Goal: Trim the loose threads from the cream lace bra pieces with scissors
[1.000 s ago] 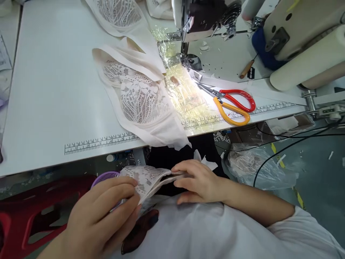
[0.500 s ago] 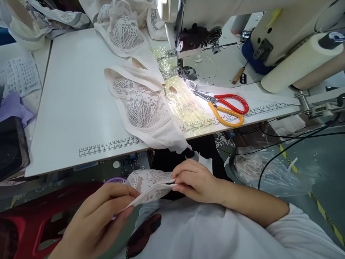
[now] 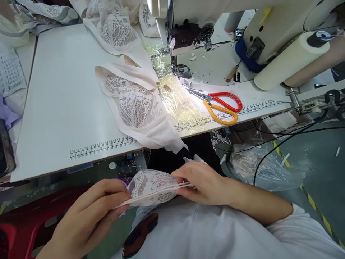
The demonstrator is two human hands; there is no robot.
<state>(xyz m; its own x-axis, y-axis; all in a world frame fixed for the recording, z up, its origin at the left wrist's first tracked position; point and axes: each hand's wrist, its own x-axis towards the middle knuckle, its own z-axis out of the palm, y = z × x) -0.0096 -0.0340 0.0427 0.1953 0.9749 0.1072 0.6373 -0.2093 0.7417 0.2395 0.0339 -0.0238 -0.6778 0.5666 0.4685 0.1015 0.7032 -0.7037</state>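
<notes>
A white lace bra cup [image 3: 155,183] is stretched between my hands, in front of my body and below the table edge. My left hand [image 3: 97,208] pinches its left end between thumb and fingers. At the other end, my right hand [image 3: 202,182] grips the cup's edges, with the fingertips partly hidden by the fabric. Its seam runs nearly straight from hand to hand. Above, a cream lace bra [image 3: 140,108] lies on the white sewing table [image 3: 59,97], its lower band hanging over the front edge.
Scissors [image 3: 219,104] with red and yellow handles lie beside the sewing machine [image 3: 185,36]. A thread cone [image 3: 291,61] stands at the right. More bra pieces [image 3: 115,28] are heaped at the back. A red stool [image 3: 24,223] is at lower left, a plastic bag [image 3: 264,169] on the floor.
My hands have moved apart slightly, and the cup between them is drawn straighter, with more of its lace showing. The whole view has shifted a little, so the table things appear further left.
</notes>
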